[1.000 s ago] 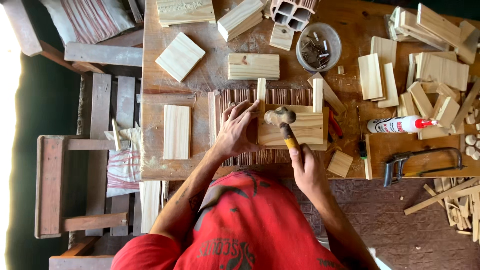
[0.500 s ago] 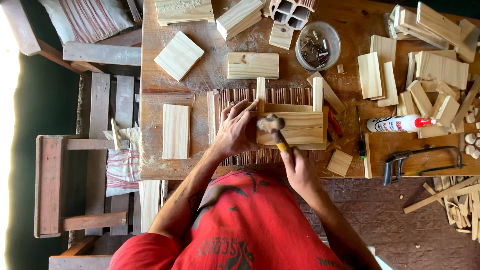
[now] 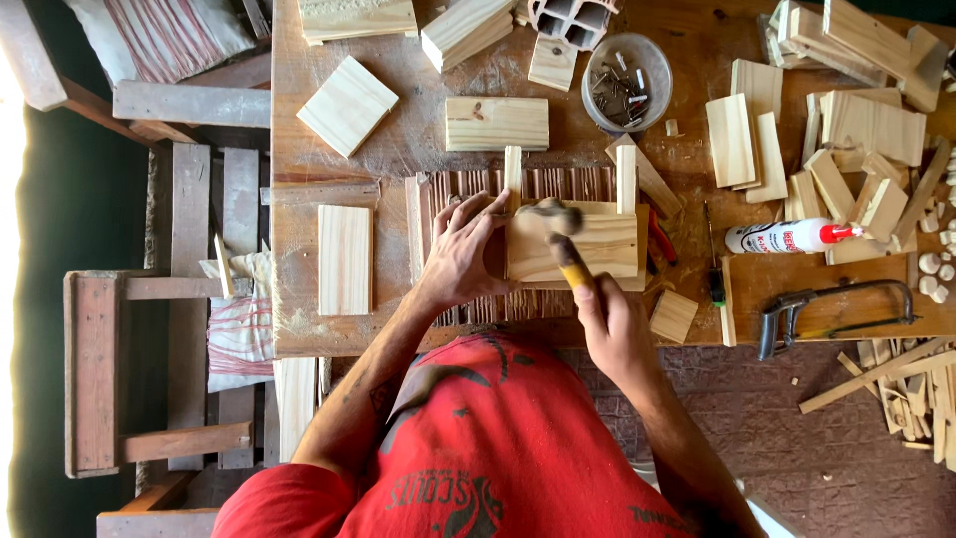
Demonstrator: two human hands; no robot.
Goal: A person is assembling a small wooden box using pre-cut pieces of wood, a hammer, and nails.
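Honestly, keep your left hand flat, bracing the small wooden box at bench centre, fingers away from the nail. Right hand, at 5 o'clock, grips the hammer; use short square taps.

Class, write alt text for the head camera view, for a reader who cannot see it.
Seen from above, a person's right hand swings a hammer over a small wooden box while the left hand steadies it on a workbench. Cut wood blocks, a bowl of nails, a glue bottle and a hacksaw lie around.
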